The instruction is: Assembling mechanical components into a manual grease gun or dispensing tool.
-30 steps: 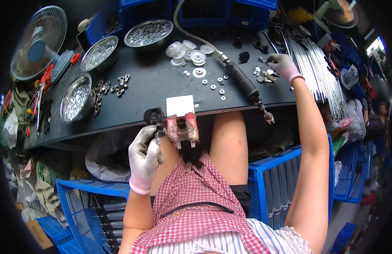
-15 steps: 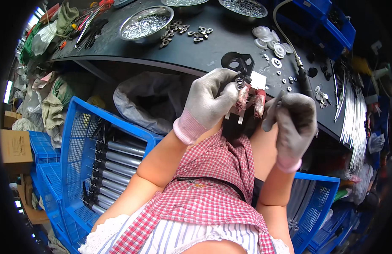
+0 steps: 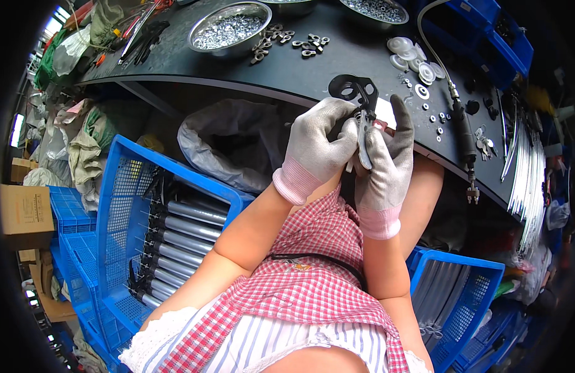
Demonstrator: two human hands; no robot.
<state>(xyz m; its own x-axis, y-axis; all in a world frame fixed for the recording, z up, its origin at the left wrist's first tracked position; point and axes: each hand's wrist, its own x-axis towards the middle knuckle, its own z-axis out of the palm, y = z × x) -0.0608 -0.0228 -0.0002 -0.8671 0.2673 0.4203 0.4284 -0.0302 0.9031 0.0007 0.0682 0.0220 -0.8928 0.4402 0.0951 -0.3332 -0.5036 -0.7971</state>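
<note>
My left hand, in a grey-white glove with a pink cuff, pinches a black bracket with a ring-shaped end just past its fingertips. A small coil spring is partly visible by the thumb. My right hand, gloved the same way, holds a flat grey metal lever against the bracket's near side, one finger raised. The gloves hide where lever and bracket meet. Behind the right hand, a red-wrapped part of the fixture shows only in a small patch, and a white piece lies at the table edge.
On the dark table stand metal bowls of small parts, dark metal links and white plastic discs. An air screwdriver hangs at the right edge. Blue crates of metal tubes flank my lap.
My right hand has moved left and up to the bracket, bringing the grey lever against it. The left hand keeps its hold on the bracket. The view has shifted slightly.
</note>
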